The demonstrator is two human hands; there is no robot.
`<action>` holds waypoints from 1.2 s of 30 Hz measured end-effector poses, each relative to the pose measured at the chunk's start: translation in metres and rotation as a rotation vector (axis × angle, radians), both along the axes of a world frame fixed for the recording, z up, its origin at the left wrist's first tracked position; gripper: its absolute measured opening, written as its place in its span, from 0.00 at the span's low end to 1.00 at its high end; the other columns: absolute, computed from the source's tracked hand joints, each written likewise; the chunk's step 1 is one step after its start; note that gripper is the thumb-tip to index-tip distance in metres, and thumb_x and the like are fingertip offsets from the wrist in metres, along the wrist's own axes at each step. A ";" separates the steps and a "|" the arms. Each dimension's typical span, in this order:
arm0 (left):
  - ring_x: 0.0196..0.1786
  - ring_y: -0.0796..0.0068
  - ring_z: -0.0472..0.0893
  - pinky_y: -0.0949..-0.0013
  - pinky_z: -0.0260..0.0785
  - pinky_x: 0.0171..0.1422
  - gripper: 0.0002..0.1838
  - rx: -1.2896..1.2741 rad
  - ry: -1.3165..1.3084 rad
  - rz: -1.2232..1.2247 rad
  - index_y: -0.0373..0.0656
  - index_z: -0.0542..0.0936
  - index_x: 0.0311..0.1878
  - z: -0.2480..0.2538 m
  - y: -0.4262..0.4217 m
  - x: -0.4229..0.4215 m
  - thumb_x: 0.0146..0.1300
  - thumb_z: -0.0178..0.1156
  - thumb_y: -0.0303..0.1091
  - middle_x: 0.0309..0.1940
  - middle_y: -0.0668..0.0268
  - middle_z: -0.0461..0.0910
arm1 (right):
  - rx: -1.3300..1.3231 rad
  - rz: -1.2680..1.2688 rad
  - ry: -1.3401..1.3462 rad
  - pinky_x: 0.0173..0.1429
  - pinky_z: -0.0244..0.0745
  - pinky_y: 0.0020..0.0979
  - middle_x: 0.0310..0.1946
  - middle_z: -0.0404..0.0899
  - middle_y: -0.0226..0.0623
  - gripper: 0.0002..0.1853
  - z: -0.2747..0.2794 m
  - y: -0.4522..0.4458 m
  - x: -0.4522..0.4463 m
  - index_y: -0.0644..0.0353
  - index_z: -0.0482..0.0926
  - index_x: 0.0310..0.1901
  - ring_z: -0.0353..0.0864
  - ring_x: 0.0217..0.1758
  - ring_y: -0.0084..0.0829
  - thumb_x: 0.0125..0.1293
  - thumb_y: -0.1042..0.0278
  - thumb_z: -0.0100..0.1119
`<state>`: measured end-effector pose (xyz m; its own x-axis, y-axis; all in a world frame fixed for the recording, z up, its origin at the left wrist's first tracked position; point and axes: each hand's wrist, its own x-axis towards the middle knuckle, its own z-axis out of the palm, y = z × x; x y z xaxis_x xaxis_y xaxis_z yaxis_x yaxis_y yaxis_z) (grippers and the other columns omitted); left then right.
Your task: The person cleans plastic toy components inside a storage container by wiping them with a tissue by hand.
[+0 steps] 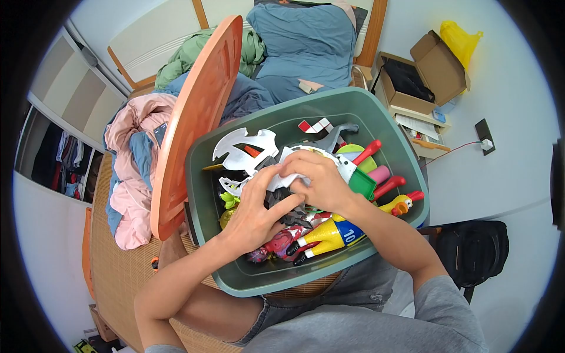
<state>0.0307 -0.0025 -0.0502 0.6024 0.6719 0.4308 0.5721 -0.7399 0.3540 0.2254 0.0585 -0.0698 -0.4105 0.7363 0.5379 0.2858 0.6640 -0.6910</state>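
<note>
A grey-green plastic bin (203,229) full of toys sits in front of me, and both my hands are inside it. The fingers of my left hand (254,213) curve around a dark grey crumpled thing (286,213). My right hand (318,179) is closed with bent fingers on a white thin piece (292,180), partly hidden by the fingers. Near my hands lie a white mask-like shell (235,147), a yellow rubber chicken (329,234) in a blue number 10 shirt, a green toy piece (362,184) and several red-handled toys (389,187).
An orange lid (197,126) stands on edge at the bin's left. Pink bedding (138,212) and blue bedding (306,47) lie beyond on the mat-covered bed (126,276). At right are an open cardboard box (406,82), a wall socket with a cable (485,138) and a black backpack (474,253).
</note>
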 end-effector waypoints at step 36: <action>0.71 0.40 0.59 0.46 0.58 0.70 0.47 -0.061 0.003 -0.017 0.57 0.72 0.61 -0.002 0.000 -0.003 0.30 0.76 0.19 0.70 0.47 0.54 | 0.004 0.065 0.040 0.45 0.77 0.38 0.39 0.79 0.42 0.12 -0.002 0.000 -0.004 0.64 0.78 0.37 0.81 0.40 0.45 0.49 0.85 0.56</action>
